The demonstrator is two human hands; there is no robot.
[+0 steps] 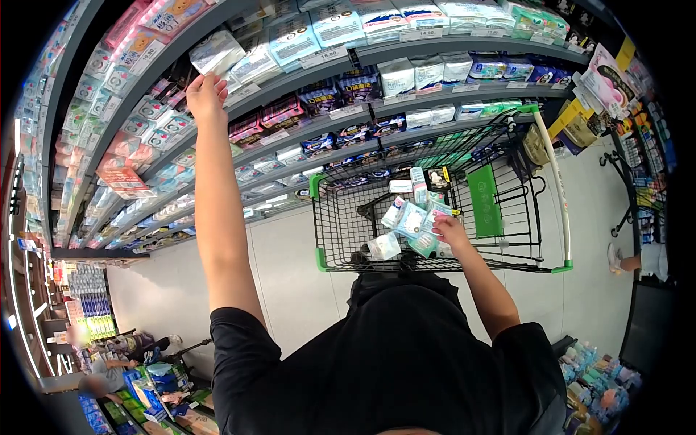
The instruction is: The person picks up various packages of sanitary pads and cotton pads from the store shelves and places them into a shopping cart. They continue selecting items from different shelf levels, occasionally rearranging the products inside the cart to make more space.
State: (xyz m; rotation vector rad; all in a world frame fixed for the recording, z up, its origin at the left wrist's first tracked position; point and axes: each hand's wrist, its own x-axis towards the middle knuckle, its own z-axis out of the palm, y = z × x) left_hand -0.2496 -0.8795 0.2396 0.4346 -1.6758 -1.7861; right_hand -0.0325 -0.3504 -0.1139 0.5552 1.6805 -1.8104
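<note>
Long grey shelves (319, 61) curve across the top and left side, stacked with soft, glossy plastic packs in white, pink, blue and purple. Beneath them spreads a smooth, pale floor (283, 268) with thin straight seams. On it stands a shopping cart (348, 250) of black wire mesh, boxy and open-topped, with four green corner pieces, one pale bar at its right end and one flat green panel (482, 203) inside. The person wears a black, short-sleeved cloth shirt (399, 355), and both bare forearms reach away from it.

Inside the cart lies a loose heap of at least eight small packs, some overlapping, so the exact count cannot be told. Among them are one light blue pack (412, 220), roughly square; one black pack (438, 178) with a white figure; one small white pack (400, 186) with squared edges; and one crinkled, whitish pack (384, 246) at the near side.

The left hand (206, 96) is raised to the shelf, its fingertips at the lower edge of one shiny white packet (217, 52); whether they clamp it cannot be told. The right hand (450, 230) is over the heap, fingers bent at one small pinkish pack (437, 215); whether they close on it cannot be told either.
</note>
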